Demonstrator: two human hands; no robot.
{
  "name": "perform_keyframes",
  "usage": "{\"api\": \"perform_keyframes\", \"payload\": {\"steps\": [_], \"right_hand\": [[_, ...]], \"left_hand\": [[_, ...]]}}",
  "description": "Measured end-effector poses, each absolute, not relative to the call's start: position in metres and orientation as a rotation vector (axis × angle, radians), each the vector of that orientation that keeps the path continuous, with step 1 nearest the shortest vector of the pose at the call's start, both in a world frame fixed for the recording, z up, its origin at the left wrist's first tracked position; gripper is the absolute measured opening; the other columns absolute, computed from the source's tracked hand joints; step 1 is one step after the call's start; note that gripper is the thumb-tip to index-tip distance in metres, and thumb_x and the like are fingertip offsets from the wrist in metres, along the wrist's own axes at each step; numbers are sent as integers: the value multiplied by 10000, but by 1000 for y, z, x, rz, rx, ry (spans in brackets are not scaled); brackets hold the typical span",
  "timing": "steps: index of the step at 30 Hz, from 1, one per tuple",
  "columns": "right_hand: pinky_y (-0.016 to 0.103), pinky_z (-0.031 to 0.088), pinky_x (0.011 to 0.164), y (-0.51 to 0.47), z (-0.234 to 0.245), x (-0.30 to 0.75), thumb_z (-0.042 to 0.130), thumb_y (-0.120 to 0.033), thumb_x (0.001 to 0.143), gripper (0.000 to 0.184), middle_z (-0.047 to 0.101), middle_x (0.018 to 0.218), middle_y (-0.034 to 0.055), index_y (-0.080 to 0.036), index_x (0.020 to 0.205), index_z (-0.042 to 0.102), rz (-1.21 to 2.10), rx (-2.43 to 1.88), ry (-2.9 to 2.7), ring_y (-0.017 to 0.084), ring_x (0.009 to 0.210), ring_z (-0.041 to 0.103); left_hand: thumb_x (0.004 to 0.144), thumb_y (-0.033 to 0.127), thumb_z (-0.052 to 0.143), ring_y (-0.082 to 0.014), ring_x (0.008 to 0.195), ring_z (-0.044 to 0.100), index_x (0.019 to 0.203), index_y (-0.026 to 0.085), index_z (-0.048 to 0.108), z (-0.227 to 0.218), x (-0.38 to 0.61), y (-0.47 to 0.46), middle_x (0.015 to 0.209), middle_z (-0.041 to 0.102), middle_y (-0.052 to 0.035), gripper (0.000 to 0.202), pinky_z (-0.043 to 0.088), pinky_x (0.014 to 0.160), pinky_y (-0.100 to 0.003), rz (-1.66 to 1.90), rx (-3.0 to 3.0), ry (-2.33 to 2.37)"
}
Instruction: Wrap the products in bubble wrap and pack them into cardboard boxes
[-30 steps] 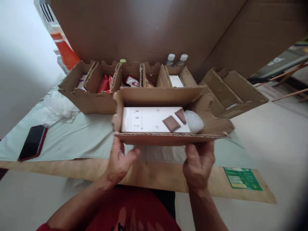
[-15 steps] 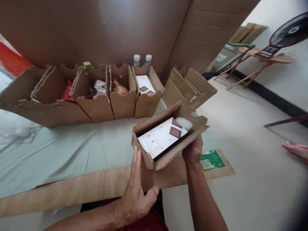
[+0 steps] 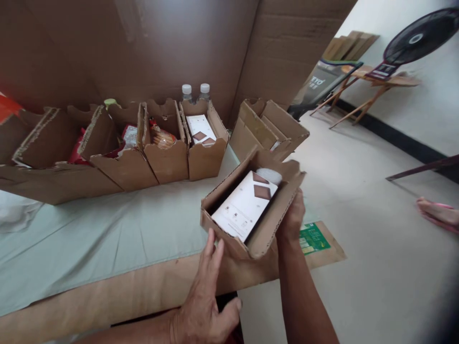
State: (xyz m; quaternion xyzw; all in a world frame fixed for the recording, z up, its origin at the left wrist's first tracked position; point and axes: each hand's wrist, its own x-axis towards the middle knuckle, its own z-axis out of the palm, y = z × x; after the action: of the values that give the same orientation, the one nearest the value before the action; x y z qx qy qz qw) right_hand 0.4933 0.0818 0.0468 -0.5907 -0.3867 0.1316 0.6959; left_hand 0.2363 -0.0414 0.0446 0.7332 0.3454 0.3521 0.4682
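Observation:
I hold a small open cardboard box (image 3: 267,224) above the table's front right corner. Inside it lies a white packet with brown squares (image 3: 245,204) and a white plastic-wrapped lump (image 3: 268,176) at the far end. My right hand (image 3: 292,220) grips the box's right side from beneath. My left hand (image 3: 206,298) is stretched flat, fingers extended, its fingertips touching the box's near left corner.
A row of open cardboard boxes (image 3: 167,162) with snack packets stands at the back of the cloth-covered table (image 3: 107,234), two bottles (image 3: 195,91) behind it. Another cardboard box (image 3: 268,126) sits right of the row. A fan (image 3: 412,40) and a person's foot (image 3: 437,212) lie right.
The view swung right. The box went from level in both hands to turned diagonally and held by the right hand, while the left hand came off its underside and opened flat.

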Motion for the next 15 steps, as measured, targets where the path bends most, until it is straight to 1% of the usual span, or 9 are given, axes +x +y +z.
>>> {"api": "perform_keyframes", "payload": {"steps": [2, 4, 6, 7, 9, 11, 13, 14, 15], "right_hand": [[470, 510, 1024, 51, 45, 487, 529, -615, 955, 508, 678, 1112, 74, -180, 1170, 680, 220, -1285, -753, 240, 1063, 648], [492, 497, 1045, 13, 40, 476, 610, -538, 934, 464, 671, 1160, 87, -179, 1222, 671, 161, -1290, -669, 255, 1096, 647], [521, 474, 1079, -27, 34, 460, 690, -440, 912, 493, 656, 1249, 118, -176, 1324, 634, 159, -1363, -697, 284, 1187, 627], [530, 471, 1083, -45, 31, 452, 713, -401, 904, 521, 654, 1268, 131, -175, 1363, 614, 164, -1399, -732, 291, 1200, 627], [534, 479, 1074, -74, 26, 441, 739, -353, 890, 539, 664, 1265, 144, -178, 1383, 607, 179, -1446, -828, 297, 1185, 641], [527, 483, 1069, -89, 22, 438, 752, -334, 878, 482, 676, 1252, 149, -178, 1322, 649, 181, -1492, -894, 300, 1181, 647], [519, 494, 1053, -92, 18, 448, 766, -358, 864, 427, 688, 1227, 152, -172, 1239, 683, 136, -1548, -873, 305, 1173, 651], [519, 502, 1042, -89, 17, 456, 774, -385, 854, 452, 693, 1221, 156, -168, 1239, 679, 125, -1581, -843, 308, 1168, 654], [521, 510, 1034, -84, 15, 467, 788, -416, 837, 518, 696, 1229, 162, -165, 1271, 660, 139, -1617, -815, 312, 1167, 657]], "left_hand": [[910, 183, 612, -394, 1640, -6, 1680, 355, -30, 50, 237, -23, 1787, -52, -76, 1017, 192, 1285, -688, 895, 1754, 910], [957, 234, 584, -377, 1637, 108, 1685, 311, 49, 56, 240, 5, 1782, 80, -98, 906, 201, 1299, -655, 941, 1684, 959], [998, 296, 554, -363, 1606, 244, 1671, 266, 172, 59, 247, 41, 1749, 234, -120, 775, 251, 1297, -619, 992, 1629, 991], [1007, 320, 548, -357, 1587, 291, 1657, 250, 219, 60, 252, 60, 1729, 289, -128, 732, 274, 1291, -607, 1022, 1619, 1000], [1012, 348, 539, -337, 1572, 328, 1633, 220, 272, 58, 264, 95, 1705, 336, -147, 688, 275, 1293, -582, 1090, 1636, 1001], [1005, 367, 538, -324, 1562, 347, 1611, 191, 304, 53, 277, 121, 1682, 365, -172, 674, 258, 1299, -566, 1133, 1686, 996], [987, 394, 559, -325, 1553, 358, 1594, 181, 324, 46, 288, 130, 1662, 386, -188, 685, 255, 1296, -568, 1161, 1724, 1032], [979, 409, 571, -327, 1555, 352, 1592, 184, 324, 42, 293, 128, 1661, 383, -190, 698, 256, 1294, -573, 1172, 1735, 1057], [976, 423, 579, -328, 1565, 333, 1596, 192, 314, 38, 296, 122, 1670, 364, -189, 712, 251, 1294, -576, 1178, 1744, 1072]]}}
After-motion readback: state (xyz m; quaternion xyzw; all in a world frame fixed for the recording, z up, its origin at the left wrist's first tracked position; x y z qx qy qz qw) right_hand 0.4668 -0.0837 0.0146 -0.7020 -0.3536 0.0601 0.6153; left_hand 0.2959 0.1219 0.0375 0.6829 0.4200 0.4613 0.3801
